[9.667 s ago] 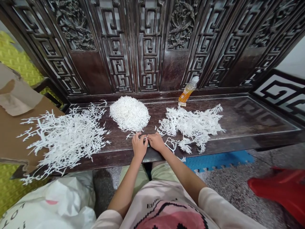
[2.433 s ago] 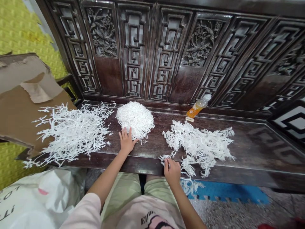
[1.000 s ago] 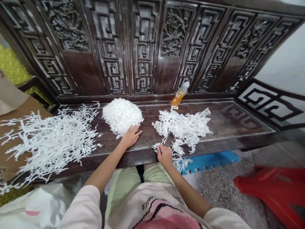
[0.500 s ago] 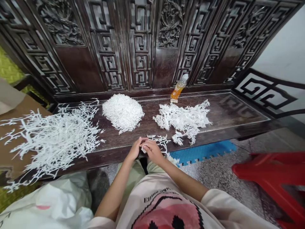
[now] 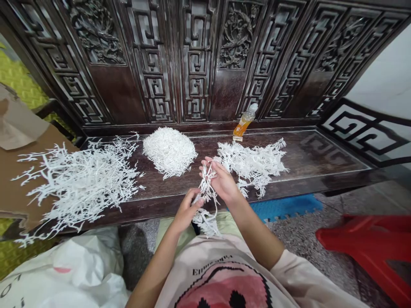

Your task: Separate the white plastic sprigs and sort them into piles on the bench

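A white branching plastic sprig (image 5: pixel 208 188) hangs between my hands above the bench's front edge, its lower tufts over my lap. My left hand (image 5: pixel 186 211) pinches its lower left part, thumb and fingers closed. My right hand (image 5: pixel 222 179) is at the upper end, with fingers curled round the tufted stem. Beyond my right hand lies a heap of tufted white branches (image 5: pixel 257 160). A rounded mound of small white pieces (image 5: pixel 170 149) sits further left, and a tangle of bare white branches (image 5: pixel 91 179) covers the bench's left end.
An orange drink bottle (image 5: pixel 244 122) stands at the back of the dark wooden bench (image 5: pixel 321 158), below its carved backrest. Cardboard (image 5: pixel 19 179) lies at the left. A white sack (image 5: pixel 70 269) is on the floor, a red stool (image 5: pixel 362 239) at the right, and a blue mat (image 5: pixel 289 207) under the bench.
The sprig has been raised and now hangs upright between my hands. My right hand has moved up and away from my left; before, both were together near the bench edge.
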Tool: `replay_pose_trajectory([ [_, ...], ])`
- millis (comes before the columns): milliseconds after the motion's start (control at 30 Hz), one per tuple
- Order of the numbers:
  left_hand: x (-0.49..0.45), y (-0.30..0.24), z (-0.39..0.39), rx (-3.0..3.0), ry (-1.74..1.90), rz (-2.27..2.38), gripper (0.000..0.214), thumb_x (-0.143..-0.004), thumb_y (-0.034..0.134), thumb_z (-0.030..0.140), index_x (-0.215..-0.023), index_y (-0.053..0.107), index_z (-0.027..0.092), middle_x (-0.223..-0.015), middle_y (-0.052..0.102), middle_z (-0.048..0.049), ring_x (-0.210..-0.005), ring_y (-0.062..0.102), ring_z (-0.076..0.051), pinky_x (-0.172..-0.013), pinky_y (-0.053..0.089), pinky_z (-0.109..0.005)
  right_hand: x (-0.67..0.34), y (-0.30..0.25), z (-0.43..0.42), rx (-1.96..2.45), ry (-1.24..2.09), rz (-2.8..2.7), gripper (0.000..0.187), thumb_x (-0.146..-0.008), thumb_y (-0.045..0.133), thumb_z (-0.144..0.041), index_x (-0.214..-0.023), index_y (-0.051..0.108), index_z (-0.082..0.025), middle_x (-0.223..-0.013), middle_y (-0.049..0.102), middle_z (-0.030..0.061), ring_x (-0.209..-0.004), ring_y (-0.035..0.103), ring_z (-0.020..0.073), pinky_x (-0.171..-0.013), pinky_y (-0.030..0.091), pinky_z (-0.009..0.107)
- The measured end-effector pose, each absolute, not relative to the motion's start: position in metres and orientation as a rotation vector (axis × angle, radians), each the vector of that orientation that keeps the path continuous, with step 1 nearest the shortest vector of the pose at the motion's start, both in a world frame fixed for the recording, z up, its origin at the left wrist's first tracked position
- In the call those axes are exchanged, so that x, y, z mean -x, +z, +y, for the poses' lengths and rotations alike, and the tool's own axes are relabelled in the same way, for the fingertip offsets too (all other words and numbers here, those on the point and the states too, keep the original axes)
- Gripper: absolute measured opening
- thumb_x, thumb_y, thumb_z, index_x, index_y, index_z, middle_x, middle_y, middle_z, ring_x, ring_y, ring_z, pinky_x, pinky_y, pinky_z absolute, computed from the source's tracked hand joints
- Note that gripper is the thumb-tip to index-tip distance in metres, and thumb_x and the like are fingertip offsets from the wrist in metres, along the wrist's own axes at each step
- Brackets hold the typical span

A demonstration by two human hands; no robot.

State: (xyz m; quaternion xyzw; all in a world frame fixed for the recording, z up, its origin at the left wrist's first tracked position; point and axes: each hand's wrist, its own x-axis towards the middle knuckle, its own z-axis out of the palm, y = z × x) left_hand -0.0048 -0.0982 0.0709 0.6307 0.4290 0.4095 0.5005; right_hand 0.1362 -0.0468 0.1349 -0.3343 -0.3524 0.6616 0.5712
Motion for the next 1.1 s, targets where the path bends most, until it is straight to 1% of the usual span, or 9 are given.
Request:
replay_pose_trajectory([
  [100, 0.006, 0.063, -0.084, -1.447, 1.21, 1.304, 0.048, -0.077, 0.049, 0.042, -0.12, 0.038, 0.023, -0.121, 0.043, -0.0082, -0.113, 0.041, -0.02, -0.096, 0.031, -0.035, -0.135, 0.113, -0.044, 0.915, 1.57, -0.903, 0.031, -0.076, 0.053, -0.037, -0.102, 0.057, -0.021, -0.103, 0.06, 0.0053, -0.087, 0.057, 0.0168, -0.074, 0.045, 0.032],
  [167, 0.008, 0.054, -0.068, -1.449, 1.259, 1.38, 0.05, -0.075, 0.051, 0.041, -0.119, 0.04, 0.022, -0.12, 0.044, -0.0085, -0.111, 0.042, -0.019, -0.095, 0.032, -0.034, -0.132, 0.094, -0.038, 0.987, 1.614, -0.92, 0.033, -0.073, 0.056, -0.038, -0.101, 0.059, -0.02, -0.101, 0.061, 0.0061, -0.084, 0.058, 0.0166, -0.073, 0.045, 0.031],
  [300, 0.009, 0.038, -0.037, -1.458, 1.095, 1.259, 0.037, -0.072, 0.052, 0.042, -0.099, 0.055, 0.017, -0.091, 0.06, -0.0056, -0.085, 0.055, -0.016, -0.077, 0.042, -0.028, -0.129, 0.063, -0.024, 1.113, 1.557, -0.963, 0.036, -0.068, 0.06, -0.038, -0.099, 0.063, -0.019, -0.096, 0.063, 0.0047, -0.081, 0.056, 0.015, -0.072, 0.043, 0.028],
  [433, 0.002, 0.025, -0.02, -1.406, 1.018, 1.261, 0.029, -0.072, 0.05, 0.042, -0.078, 0.058, 0.015, -0.067, 0.058, -0.0004, -0.063, 0.054, -0.013, -0.062, 0.042, -0.024, -0.127, 0.044, -0.013, 1.205, 1.463, -1.029, 0.037, -0.067, 0.059, -0.042, -0.098, 0.063, -0.021, -0.101, 0.06, 0.0031, -0.081, 0.054, 0.0135, -0.066, 0.042, 0.024],
  [600, -0.005, 0.014, -0.006, -1.394, 1.188, 1.344, 0.024, -0.072, 0.05, 0.038, -0.076, 0.058, 0.016, -0.076, 0.058, -0.0011, -0.07, 0.053, -0.012, -0.068, 0.041, -0.024, -0.122, 0.027, -0.008, 1.23, 1.474, -0.951, 0.046, -0.071, 0.049, -0.053, -0.1, 0.055, -0.018, -0.082, 0.06, 0.0031, -0.064, 0.053, 0.011, -0.057, 0.041, 0.023],
  [733, 0.002, 0.006, 0.005, -1.326, 1.177, 1.37, 0.022, -0.07, 0.052, 0.036, -0.075, 0.057, 0.016, -0.073, 0.058, -0.0011, -0.067, 0.053, -0.013, -0.066, 0.041, -0.025, -0.12, 0.016, -0.002, 1.199, 1.479, -1.222, 0.039, -0.065, 0.058, -0.049, -0.085, 0.054, -0.016, -0.062, 0.053, -0.0018, -0.052, 0.046, 0.0089, -0.051, 0.038, 0.022],
  [800, 0.008, 0.003, 0.007, -1.317, 1.151, 1.317, 0.022, -0.07, 0.051, 0.037, -0.072, 0.056, 0.016, -0.067, 0.056, 0.0001, -0.065, 0.052, -0.013, -0.064, 0.041, -0.024, -0.121, 0.011, 0.004, 1.212, 1.387, -1.413, 0.035, -0.067, 0.057, -0.048, -0.078, 0.054, -0.015, -0.061, 0.052, -0.002, -0.053, 0.045, 0.009, -0.052, 0.038, 0.022],
  [933, 0.016, -0.002, 0.006, -1.344, 1.138, 1.306, 0.023, -0.069, 0.051, 0.039, -0.067, 0.053, 0.016, -0.064, 0.053, 0.0014, -0.063, 0.049, -0.012, -0.062, 0.039, -0.024, -0.126, 0.003, 0.012, 1.259, 1.047, -1.744, 0.027, -0.076, 0.049, -0.042, -0.074, 0.055, -0.015, -0.069, 0.055, 0.0006, -0.065, 0.048, 0.0117, -0.063, 0.038, 0.024],
  [1100, 0.015, -0.002, 0.001, -1.428, 1.101, 1.359, 0.026, -0.071, 0.049, 0.041, -0.066, 0.049, 0.016, -0.061, 0.048, 0.0024, -0.061, 0.045, -0.011, -0.061, 0.036, -0.022, -0.129, -0.003, 0.009, 1.308, 0.722, -1.927, 0.027, -0.083, 0.04, -0.035, -0.066, 0.05, -0.016, -0.072, 0.053, 0.0028, -0.069, 0.048, 0.0127, -0.066, 0.037, 0.024],
])
